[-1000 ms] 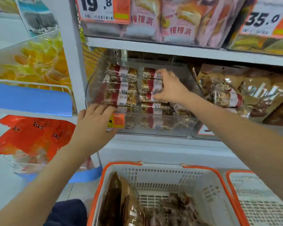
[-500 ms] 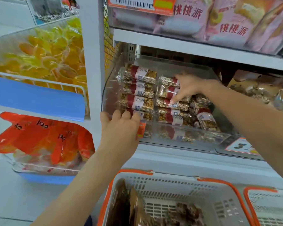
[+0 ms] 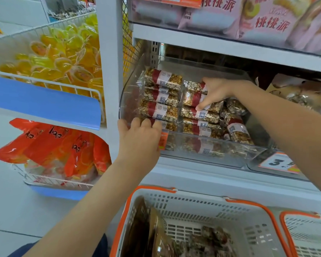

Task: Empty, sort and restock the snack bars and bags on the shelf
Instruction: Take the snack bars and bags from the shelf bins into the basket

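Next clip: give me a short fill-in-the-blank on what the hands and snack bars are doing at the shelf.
1. The left hand grips the front edge of the clear ____.
2. The right hand touches the snack bars, which each wear a ____ band.
3. The basket below has an ____ rim.

Missing: bin; red; orange

price tag (image 3: 278, 163) cropped by arm, top labels blurred

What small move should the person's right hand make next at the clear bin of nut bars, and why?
Probably lift out the bar the right hand grips, the second from the back in the right stack of nut bars. The fingers already curl round it, and the left hand holds the clear bin by its front rim, steadying it.
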`<control>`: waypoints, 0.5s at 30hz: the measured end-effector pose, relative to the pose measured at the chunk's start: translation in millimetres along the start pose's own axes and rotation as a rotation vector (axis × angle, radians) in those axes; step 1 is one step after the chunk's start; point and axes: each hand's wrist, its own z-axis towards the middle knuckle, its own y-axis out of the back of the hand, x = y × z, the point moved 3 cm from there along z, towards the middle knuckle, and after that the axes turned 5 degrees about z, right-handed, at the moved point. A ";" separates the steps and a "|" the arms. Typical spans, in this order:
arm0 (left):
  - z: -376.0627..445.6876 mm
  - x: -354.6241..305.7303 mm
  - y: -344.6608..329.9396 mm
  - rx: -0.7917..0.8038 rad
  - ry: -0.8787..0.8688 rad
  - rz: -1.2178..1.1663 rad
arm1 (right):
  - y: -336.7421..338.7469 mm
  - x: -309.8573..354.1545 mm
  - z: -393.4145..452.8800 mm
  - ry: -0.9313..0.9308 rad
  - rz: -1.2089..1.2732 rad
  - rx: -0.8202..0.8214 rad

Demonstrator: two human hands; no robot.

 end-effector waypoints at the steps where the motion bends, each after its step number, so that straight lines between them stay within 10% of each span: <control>1: 0.4 0.2 -0.2 0.005 0.002 -0.002 | -0.3 0.4 -1.2 0.012 0.015 -0.008; 15: -6.8 2.4 0.5 0.035 0.025 -0.052 | -3.3 32.2 -174.7 0.221 -0.059 -0.626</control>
